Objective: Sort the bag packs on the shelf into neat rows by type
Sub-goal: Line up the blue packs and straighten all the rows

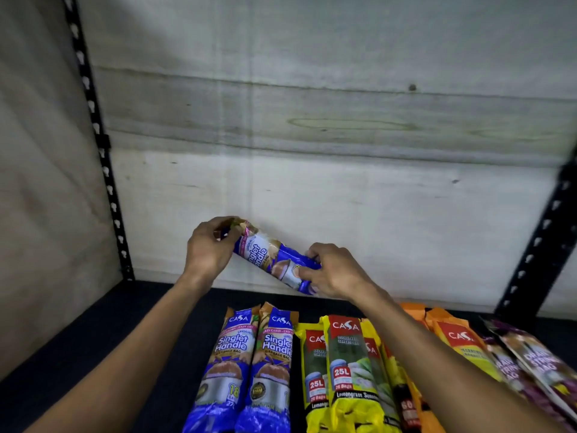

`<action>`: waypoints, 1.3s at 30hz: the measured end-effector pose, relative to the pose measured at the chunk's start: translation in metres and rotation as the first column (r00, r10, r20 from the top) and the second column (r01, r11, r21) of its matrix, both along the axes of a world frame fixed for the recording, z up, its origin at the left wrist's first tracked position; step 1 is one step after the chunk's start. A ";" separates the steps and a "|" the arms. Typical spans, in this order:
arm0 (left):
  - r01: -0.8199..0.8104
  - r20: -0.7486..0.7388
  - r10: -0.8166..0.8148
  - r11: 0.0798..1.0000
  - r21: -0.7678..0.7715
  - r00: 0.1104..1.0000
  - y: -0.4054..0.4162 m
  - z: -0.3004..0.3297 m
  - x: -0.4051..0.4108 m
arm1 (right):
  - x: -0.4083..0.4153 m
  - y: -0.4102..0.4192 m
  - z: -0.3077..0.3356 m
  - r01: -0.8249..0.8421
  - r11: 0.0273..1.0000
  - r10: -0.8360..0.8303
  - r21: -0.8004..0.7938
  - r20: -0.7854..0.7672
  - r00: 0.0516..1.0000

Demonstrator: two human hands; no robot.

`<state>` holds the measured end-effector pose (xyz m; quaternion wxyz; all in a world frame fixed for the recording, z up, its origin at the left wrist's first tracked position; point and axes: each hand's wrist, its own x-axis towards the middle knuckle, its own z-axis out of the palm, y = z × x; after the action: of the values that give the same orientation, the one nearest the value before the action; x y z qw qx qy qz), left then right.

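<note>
1. Left hand pinches the top end of a blue pack; right hand pinches the bottom end. Fingers of both are closed on it.
2. Held pack is in the air above the shelf, tilted, top end toward 10 o'clock, bottom toward 4. It sits at 12 o'clock from the blue pair lying flat below.
3. Risk: the film looks slick and the grips are only at the crimped ends, so a slip at either end would probably drop the pack onto the rows.
4. Risk: set down tilted as it is, it would lie across the blue pair, not alongside, and break the row.
5. Risk: right forearm passes over the yellow packs at 5 o'clock; lowering that arm could drag them, and they already overlap.
6. Risk: orange packs and purple packs at 4 o'clock look loosely stacked, so a nudge may shift them.
7. Free shelf is at 8 o'clock of the blue pair, likely the safest landing spot.
</note>
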<state>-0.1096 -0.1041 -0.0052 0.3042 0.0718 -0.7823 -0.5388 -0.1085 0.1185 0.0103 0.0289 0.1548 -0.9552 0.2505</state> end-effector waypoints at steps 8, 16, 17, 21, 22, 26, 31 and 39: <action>0.035 0.180 -0.162 0.829 0.558 0.970 0.012 -0.011 0.042 | 0.051 -0.004 -0.014 0.167 0.881 -0.093 -0.443 0.182 0.979; 0.041 0.339 -0.280 0.821 0.570 0.898 0.020 -0.025 0.067 | 0.086 -0.019 -0.034 0.309 0.721 -0.028 -0.620 0.420 0.907; 0.060 0.346 -0.297 0.829 0.555 0.890 0.022 -0.025 0.070 | 0.090 -0.021 -0.033 0.311 0.730 -0.025 -0.609 0.430 0.902; 0.070 0.375 -0.276 0.875 0.478 0.885 0.022 -0.026 0.073 | 0.104 -0.025 -0.029 0.284 0.799 0.003 -0.530 0.477 0.879; 0.077 0.388 -0.276 0.886 0.456 0.879 0.022 -0.027 0.072 | 0.106 -0.025 -0.030 0.273 0.823 0.001 -0.499 0.481 0.877; 0.138 0.438 -0.296 0.924 0.357 0.849 0.019 -0.029 0.072 | 0.112 -0.025 -0.040 0.163 0.916 0.018 -0.366 0.445 0.896; 0.226 0.526 -0.350 0.931 0.287 0.775 0.019 -0.033 0.074 | 0.119 -0.032 -0.047 0.056 0.991 0.002 -0.124 0.425 0.905; 0.341 0.602 -0.349 0.931 0.134 0.718 0.016 -0.034 0.076 | 0.116 -0.039 -0.049 0.023 1.000 -0.026 0.013 0.563 0.826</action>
<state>-0.0336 -0.0876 -0.0392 -0.0739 0.0986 -0.8340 -0.5378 0.0076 0.0791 -0.0383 -0.2510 0.0620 -0.9240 0.2817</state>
